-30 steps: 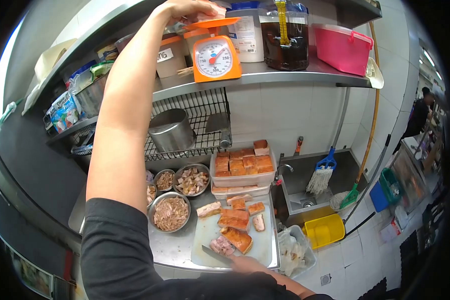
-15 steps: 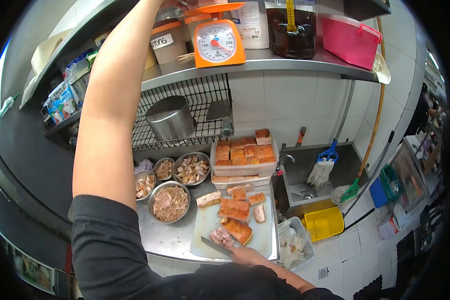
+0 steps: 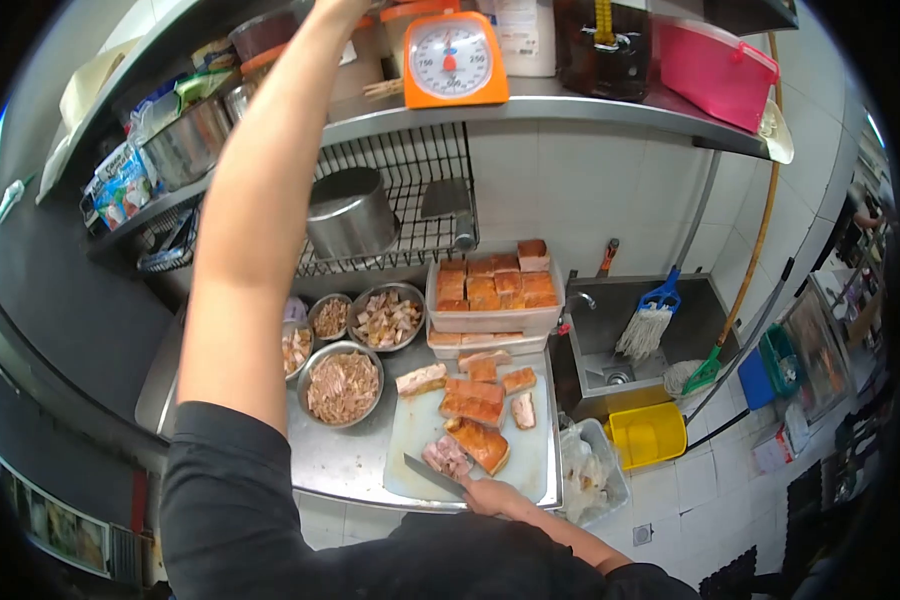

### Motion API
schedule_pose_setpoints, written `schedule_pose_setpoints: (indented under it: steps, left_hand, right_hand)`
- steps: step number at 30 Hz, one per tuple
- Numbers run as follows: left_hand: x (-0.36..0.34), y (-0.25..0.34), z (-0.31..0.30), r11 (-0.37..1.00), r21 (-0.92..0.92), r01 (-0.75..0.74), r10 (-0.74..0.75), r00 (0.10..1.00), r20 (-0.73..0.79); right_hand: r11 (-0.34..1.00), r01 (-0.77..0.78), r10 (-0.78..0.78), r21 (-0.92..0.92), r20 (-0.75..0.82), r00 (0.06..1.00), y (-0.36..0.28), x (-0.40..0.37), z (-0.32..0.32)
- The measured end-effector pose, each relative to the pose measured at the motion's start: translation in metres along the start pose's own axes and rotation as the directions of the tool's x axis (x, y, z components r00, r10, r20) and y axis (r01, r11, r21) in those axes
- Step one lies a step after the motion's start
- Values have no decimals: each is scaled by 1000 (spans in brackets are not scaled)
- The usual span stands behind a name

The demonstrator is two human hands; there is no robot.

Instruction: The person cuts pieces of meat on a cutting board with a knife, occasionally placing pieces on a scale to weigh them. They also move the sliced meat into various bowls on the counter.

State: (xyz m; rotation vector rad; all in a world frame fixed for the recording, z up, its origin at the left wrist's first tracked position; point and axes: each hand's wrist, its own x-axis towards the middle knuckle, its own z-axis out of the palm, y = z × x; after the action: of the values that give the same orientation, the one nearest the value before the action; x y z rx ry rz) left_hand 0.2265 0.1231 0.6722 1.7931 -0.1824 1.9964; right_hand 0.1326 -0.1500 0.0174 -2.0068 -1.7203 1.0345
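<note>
My left hand is raised to the shelf, at the top edge of the picture beside the orange kitchen scale. Its fingers are cut off, so what they hold cannot be seen. Low over the cutting board, my right hand is closed around the handle of a knife. The blade lies beside a small heap of cut meat. Just behind are a browned slab of roast pork, a larger pork block and several smaller pieces.
Metal bowls of chopped meat stand left of the board. Behind it are stacked plastic tubs of pork blocks. A pot sits on the wire rack. To the right are a sink, mops, a yellow bucket and a lined bin.
The scale's needle has swung from lower right to pointing up. My left forearm has shifted right in the view, which itself has moved a little. The knife hand stays at the board.
</note>
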Motion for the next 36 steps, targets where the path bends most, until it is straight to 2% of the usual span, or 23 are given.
schedule_pose_setpoints:
  steps: [1, 2, 3, 4, 5, 6, 7, 8, 9, 10, 11, 12, 14, 16, 17, 18, 20, 21, 25, 27, 28, 30, 36]
  left_hand:
    - [-16, -15, -11, 990, -64, -127, 117, 984, -134]
    - [-43, -14, -29, 987, 68, -143, 155, 962, -224]
    - [-77, -11, -56, 956, 118, -269, 288, 937, -197]
    - [-117, 14, -72, 978, -38, -204, 193, 962, -195]
    - [-157, 24, -85, 986, 106, -131, 158, 940, -303]
    - [-199, -4, -122, 903, -425, -66, -1, 988, -156]
    - [-245, 7, -150, 883, -437, 173, -213, 976, -43]
    - [-295, 1, -185, 853, -336, 399, -375, 917, 135]
    - [-353, 0, -214, 717, -277, 640, -615, 767, 181]
    - [-414, 1, -239, 474, -292, 830, -824, 536, 186]
    - [-462, 15, -257, 155, -278, 948, -961, 210, 181]
    - [-518, 20, -277, -6, -246, 969, -978, 46, 204]
    - [-595, 49, -287, -145, -92, 985, -986, -137, 94]
    - [-669, 63, -305, 64, 241, 968, -992, 34, 123]
    - [-677, 74, -311, 364, 812, 456, -922, 303, 243]
    - [-683, 77, -317, 349, 815, 462, -930, 280, 240]
    - [-690, 70, -326, 229, 640, 733, -961, 275, 30]
    - [-665, 74, -322, 230, 510, 829, -973, 202, 111]
    - [-649, 72, -323, 132, 479, 868, -982, 49, 182]
    - [-651, 68, -323, 460, 617, 639, -886, 289, 361]
    - [-652, 70, -321, 458, 616, 640, -887, 280, 368]
    - [-642, 74, -313, 480, 750, 455, -876, 291, 385]
    - [-653, 71, -314, 497, 765, 410, -860, 350, 371]
  right_hand:
    - [1000, 7, -7, -14, 25, 1000, 1, 1, 2]
    - [1000, 7, -7, -23, 28, 1000, 1, 1, 0]
    - [1000, 3, -2, -25, 35, 999, 0, 2, 0]
    - [1000, 13, -12, -20, 24, 1000, 2, 3, 3]
    - [1000, 23, -23, -15, -30, 999, 1, 2, 7]
    - [1000, -2, 2, -1, -22, 1000, -1, -1, 6]
    - [997, -76, 75, 31, 7, 997, -4, -4, 6]
    - [986, -146, 152, 78, -76, 985, -11, -8, 3]
    - [979, -127, 146, 157, -120, 982, -5, -6, 10]
    - [990, -98, 113, 99, -168, 979, -1, -5, 16]
    - [987, -129, 144, 98, -161, 976, -4, -4, 16]
    - [984, -159, 169, 83, -144, 975, -17, -8, 7]
    - [976, -189, 201, 104, -113, 973, -24, -7, 6]
    - [972, -208, 220, 109, -114, 969, -25, -6, 9]
    - [969, -219, 234, 118, -139, 962, -27, -6, 12]
    - [965, -231, 246, 126, -118, 962, -29, -7, 14]
    - [969, -207, 225, 132, -140, 964, -30, -7, 13]
    - [975, -189, 206, 119, -147, 967, -32, -8, 14]
    - [974, -205, 219, 100, -162, 962, -53, -8, -3]
    - [984, -160, 174, 83, -206, 963, -67, -6, -19]
    - [982, -169, 184, 90, -205, 961, -74, -6, -24]
    - [987, -158, 155, -1, -178, 972, -86, -6, -34]
    - [973, -227, 226, -46, -31, 974, -107, -22, -47]
